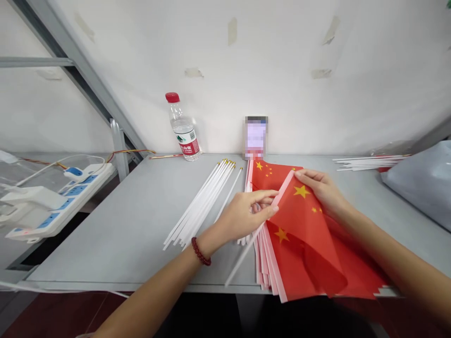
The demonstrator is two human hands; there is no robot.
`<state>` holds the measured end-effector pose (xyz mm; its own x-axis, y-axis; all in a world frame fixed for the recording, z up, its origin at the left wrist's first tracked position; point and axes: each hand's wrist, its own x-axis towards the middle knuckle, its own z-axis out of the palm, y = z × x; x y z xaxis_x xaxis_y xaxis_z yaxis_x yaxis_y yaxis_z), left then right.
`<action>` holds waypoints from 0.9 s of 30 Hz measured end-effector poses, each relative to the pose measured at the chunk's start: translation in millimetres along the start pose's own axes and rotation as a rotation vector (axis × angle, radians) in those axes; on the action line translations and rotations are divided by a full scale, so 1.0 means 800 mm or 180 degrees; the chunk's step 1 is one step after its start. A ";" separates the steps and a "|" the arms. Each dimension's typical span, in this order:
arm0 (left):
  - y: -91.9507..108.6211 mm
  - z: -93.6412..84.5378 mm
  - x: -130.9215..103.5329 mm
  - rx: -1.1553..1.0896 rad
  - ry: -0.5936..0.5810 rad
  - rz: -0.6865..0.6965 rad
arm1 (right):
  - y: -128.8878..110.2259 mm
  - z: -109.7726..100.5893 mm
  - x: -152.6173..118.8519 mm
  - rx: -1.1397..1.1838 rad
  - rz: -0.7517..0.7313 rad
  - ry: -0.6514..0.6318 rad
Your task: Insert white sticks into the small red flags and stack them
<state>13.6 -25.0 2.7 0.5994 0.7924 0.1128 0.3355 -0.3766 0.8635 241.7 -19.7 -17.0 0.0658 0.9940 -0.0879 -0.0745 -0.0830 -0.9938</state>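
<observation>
Between my hands a red flag point(310, 225) with yellow stars hangs from a white stick point(243, 258) that runs along its pale sleeve edge. My left hand point(248, 211), with a dark red bead bracelet on the wrist, pinches the sleeve partway down. The fingers of my right hand point(319, 185) are closed on the flag's upper corner, by the stick's gold tip. Beneath it lies a pile of more red flags point(282, 263) with white edges, partly hidden. To the left, several white sticks point(200, 206) with gold tips lie in a loose bundle.
A water bottle point(185, 134) with a red cap and a phone point(256, 136) stand against the wall. On the left is a power strip point(70, 202) with plugs and cables. More white sticks point(369, 163) and a grey plastic bag point(423, 178) sit at the right.
</observation>
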 end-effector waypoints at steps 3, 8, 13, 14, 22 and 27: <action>0.001 0.001 -0.001 -0.0044 -0.0117 -0.0007 | -0.002 -0.014 0.012 0.0163 -0.0026 0.0325; 0.000 -0.001 -0.002 -0.0226 -0.0145 -0.0169 | -0.002 -0.034 0.027 0.0141 -0.0124 0.0643; -0.012 -0.012 0.005 -0.0255 0.0402 -0.0314 | -0.005 -0.054 0.036 -0.0486 -0.0031 0.0451; -0.016 -0.015 0.007 -0.0206 0.0500 -0.0339 | -0.005 -0.057 0.037 -0.0672 0.0005 0.0470; -0.031 -0.015 0.014 0.0811 0.1123 -0.0407 | 0.017 -0.073 0.056 -0.2657 -0.1315 0.1817; -0.037 -0.010 0.014 0.1154 0.1069 -0.0355 | 0.024 -0.060 0.051 -0.2829 -0.1637 0.1346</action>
<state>4.8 -1.2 -18.0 0.2988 0.9254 0.2329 0.6505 -0.3761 0.6598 291.0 15.8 -43.0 0.2307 0.8341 0.5011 0.7881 0.1419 -0.5990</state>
